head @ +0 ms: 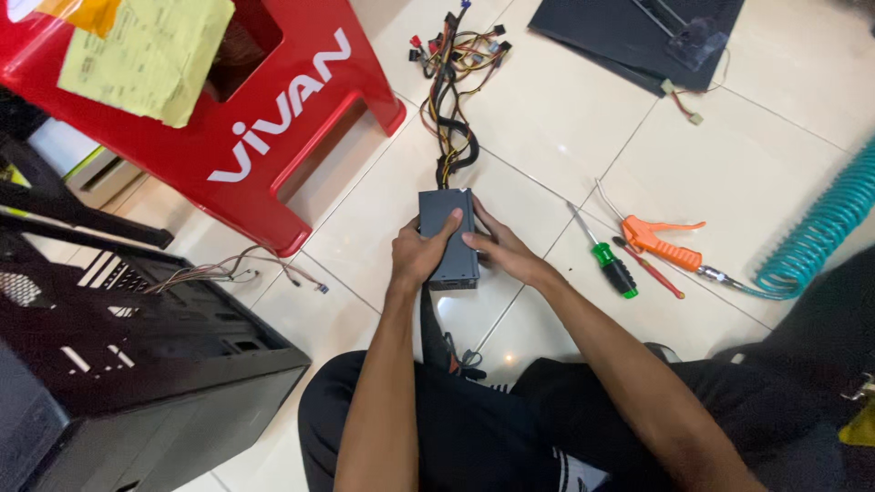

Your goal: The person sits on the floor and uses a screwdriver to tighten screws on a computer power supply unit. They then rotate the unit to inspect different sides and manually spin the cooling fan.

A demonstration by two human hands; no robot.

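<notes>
While the tiled floor (pixel 565 118) fills the view, the biggest thing on it is seen at the near left: a black computer case (pixel 118 364), lying open with thin wires (pixel 237 269) trailing out of it to the right. Just beyond it, at the far left, a red plastic stool (pixel 273 118) is planted, and yellow papers (pixel 150 55) are laid on its top. At the far right a dark flat panel (pixel 629 36) is spread on the tiles, and at the right edge a teal coiled air hose (pixel 820 237) is curled, joined to an orange-handled blow gun (pixel 661 241).

Now to the centre: a grey power supply box (pixel 448 232) is held on the floor between both hands. It is gripped on its left side by the left hand (pixel 417 260), thumb pressed across the top; it is clasped on its right side by the right hand (pixel 506 255), fingers curled around the edge. From its far end a thick bundle of black, yellow and red cables (pixel 456 82) is run away toward the far middle, ending in loose connectors.

Just right of the right hand, a green-handled screwdriver (pixel 611 264) is laid on the tiles, and a slim red-handled one (pixel 652 271) is set beside it, near the blow gun. Black trousers are seen at the near edge.
</notes>
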